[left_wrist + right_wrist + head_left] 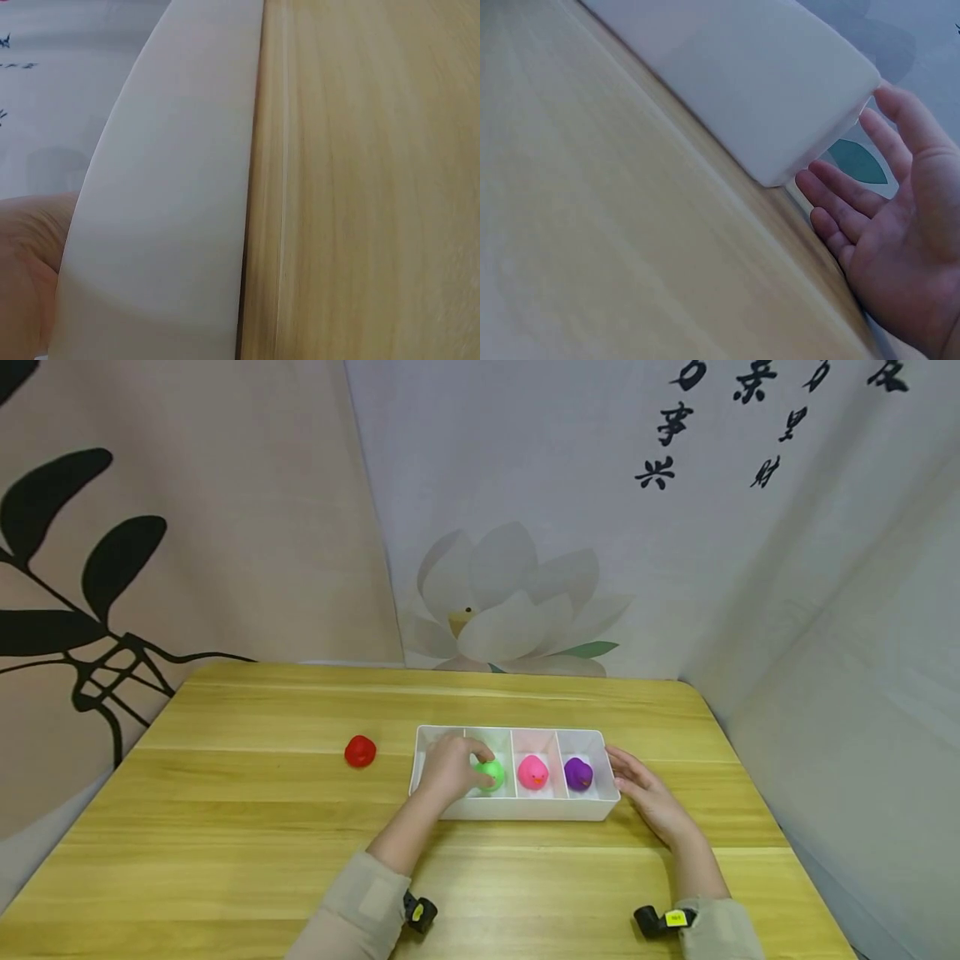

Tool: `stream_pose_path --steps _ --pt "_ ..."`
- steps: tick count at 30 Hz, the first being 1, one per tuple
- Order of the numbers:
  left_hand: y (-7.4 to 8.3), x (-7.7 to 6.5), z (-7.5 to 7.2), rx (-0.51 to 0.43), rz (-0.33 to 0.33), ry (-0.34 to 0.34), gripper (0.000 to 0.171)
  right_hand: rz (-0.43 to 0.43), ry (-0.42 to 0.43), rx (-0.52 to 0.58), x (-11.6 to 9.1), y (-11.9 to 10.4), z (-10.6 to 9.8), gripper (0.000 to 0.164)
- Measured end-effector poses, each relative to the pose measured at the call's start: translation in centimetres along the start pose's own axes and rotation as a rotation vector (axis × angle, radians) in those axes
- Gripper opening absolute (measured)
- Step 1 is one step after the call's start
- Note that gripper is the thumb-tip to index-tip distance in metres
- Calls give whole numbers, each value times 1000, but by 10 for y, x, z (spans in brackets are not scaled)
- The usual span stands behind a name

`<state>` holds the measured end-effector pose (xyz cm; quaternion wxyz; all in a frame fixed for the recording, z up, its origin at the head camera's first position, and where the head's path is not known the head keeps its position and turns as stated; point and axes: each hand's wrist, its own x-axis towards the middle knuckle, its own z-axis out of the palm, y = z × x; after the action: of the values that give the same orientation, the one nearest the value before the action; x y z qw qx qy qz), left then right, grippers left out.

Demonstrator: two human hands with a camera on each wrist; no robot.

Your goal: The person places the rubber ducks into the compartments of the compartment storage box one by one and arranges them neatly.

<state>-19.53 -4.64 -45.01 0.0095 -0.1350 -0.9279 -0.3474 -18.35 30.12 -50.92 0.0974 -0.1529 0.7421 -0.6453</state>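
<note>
A white divided box (521, 810) stands on the table with four compartments in a row. My left hand (447, 770) reaches over the leftmost compartment and pinches a green toy duck (491, 774) between thumb and fingers in the second one. In the third sits a pink toy duck (533, 773), and the rightmost compartment holds a purple toy duck (578, 774). My right hand (657, 799) rests its extended fingertips against the box's right end. The right wrist view shows those fingers (836, 202) at the end wall. From the left wrist, the box's front wall (161, 187) hides most of the left hand.
A small red toy (360, 752) lies on the wooden table (225, 827), left of the box. Behind the table hangs a cloth backdrop (525, 460) with a printed flower and characters. Dark wrist cameras (420, 913) sit on both sleeves.
</note>
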Motion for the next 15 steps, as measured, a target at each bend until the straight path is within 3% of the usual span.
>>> stream_pose_path --steps 8,15 --pt "1 -5 -5 -10 33 41 30 -2 -1 2 0 0 1 52" --pt "2 -12 -16 -114 11 94 28 -2 0 3 -1 0 1 52"
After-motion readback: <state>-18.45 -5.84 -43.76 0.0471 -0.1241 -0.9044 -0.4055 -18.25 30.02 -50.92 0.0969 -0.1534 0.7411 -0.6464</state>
